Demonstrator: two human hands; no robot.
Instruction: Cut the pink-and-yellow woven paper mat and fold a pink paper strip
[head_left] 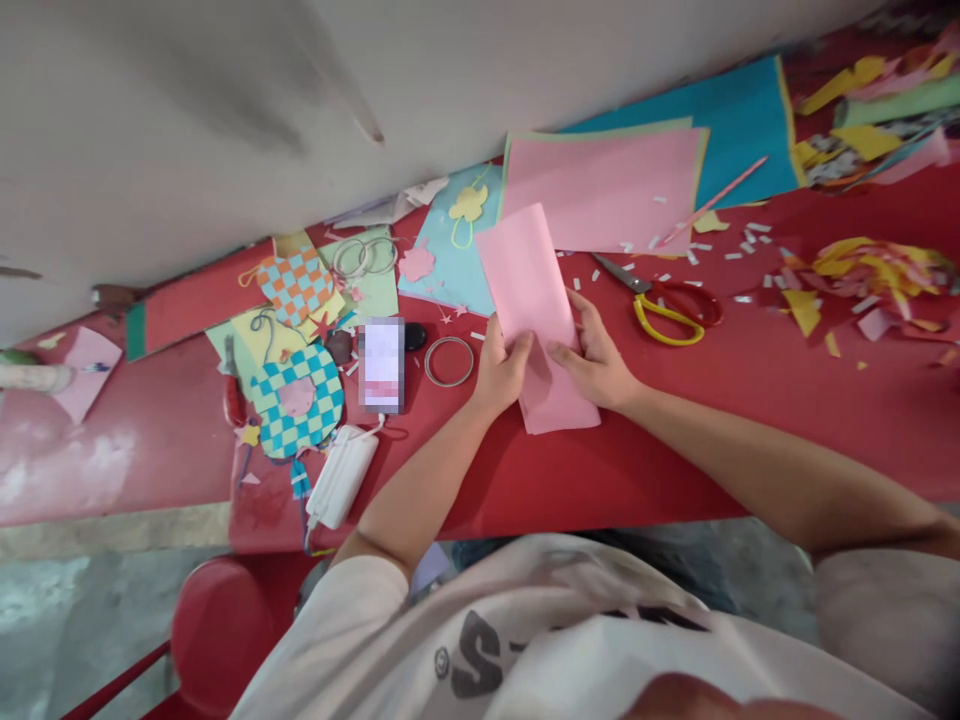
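A folded sheet of pink paper (525, 275) is held up off the red table between my two hands. My left hand (502, 368) grips its left edge, thumb pressed on the front face. On the opposite edge, my right hand (598, 355) is closed the same way, its thumb also flat on the paper. Fingers behind the sheet are partly hidden. Scissors (667, 310) with yellow and red handles lie just right of my right hand. Near my left hand rests a thin ring (448, 361).
Left of me are a phone (382, 365), a white power bank (343, 477) and a blue-green checkered paper piece (300, 400). Pink sheets (600, 185) and a blue sheet (742, 130) lie by the wall. Paper scraps (877, 270) cover the right side. A red stool (221, 635) stands below.
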